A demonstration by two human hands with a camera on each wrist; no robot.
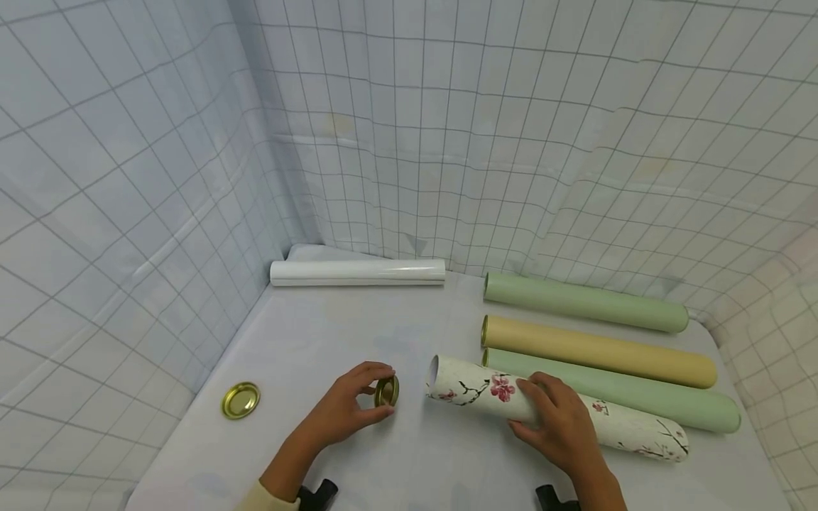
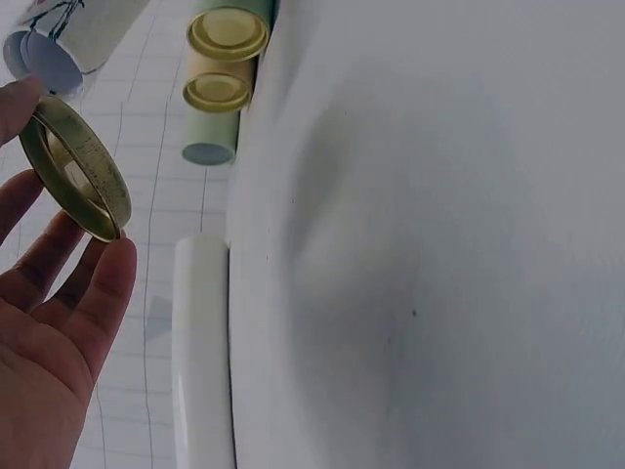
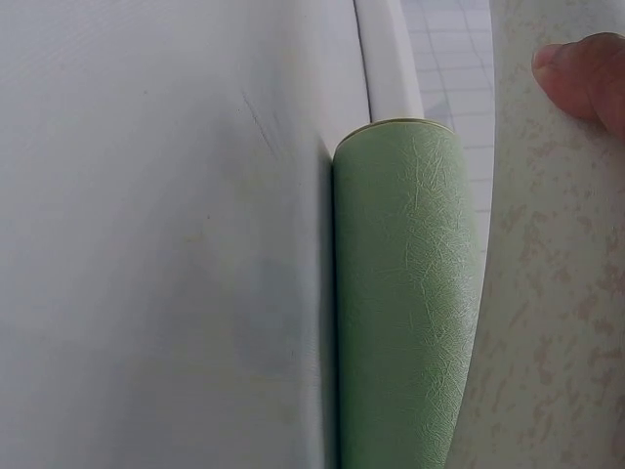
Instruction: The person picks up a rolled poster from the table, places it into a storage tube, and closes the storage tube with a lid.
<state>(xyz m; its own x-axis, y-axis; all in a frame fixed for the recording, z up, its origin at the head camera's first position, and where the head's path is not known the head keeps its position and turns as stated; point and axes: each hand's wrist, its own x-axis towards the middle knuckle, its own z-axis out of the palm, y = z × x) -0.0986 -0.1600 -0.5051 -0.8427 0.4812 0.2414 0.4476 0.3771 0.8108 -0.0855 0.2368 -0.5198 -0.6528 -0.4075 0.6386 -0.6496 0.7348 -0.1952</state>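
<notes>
Between thumb and fingers, my left hand (image 1: 348, 406) pinches a round gold metal lid (image 1: 386, 392) by its rim, tilted on edge. In the left wrist view the lid (image 2: 78, 168) shows its ring-like side, a short gap from the tube's end. My right hand (image 1: 562, 424) grips a white floral cardboard tube (image 1: 476, 387) around its middle. That tube's left end is uncapped and faces the lid. Only the thumb (image 3: 586, 83) of the right hand appears in the right wrist view. A second gold lid (image 1: 241, 400) lies on the table at the left.
Behind the floral tube lie a green tube (image 1: 613, 387), a yellow tube (image 1: 601, 349) and a farther green tube (image 1: 584, 301). A white roll (image 1: 358, 272) lies along the back of the table (image 1: 307, 326). Grid-patterned sheets (image 1: 447, 142) wall in the back and sides.
</notes>
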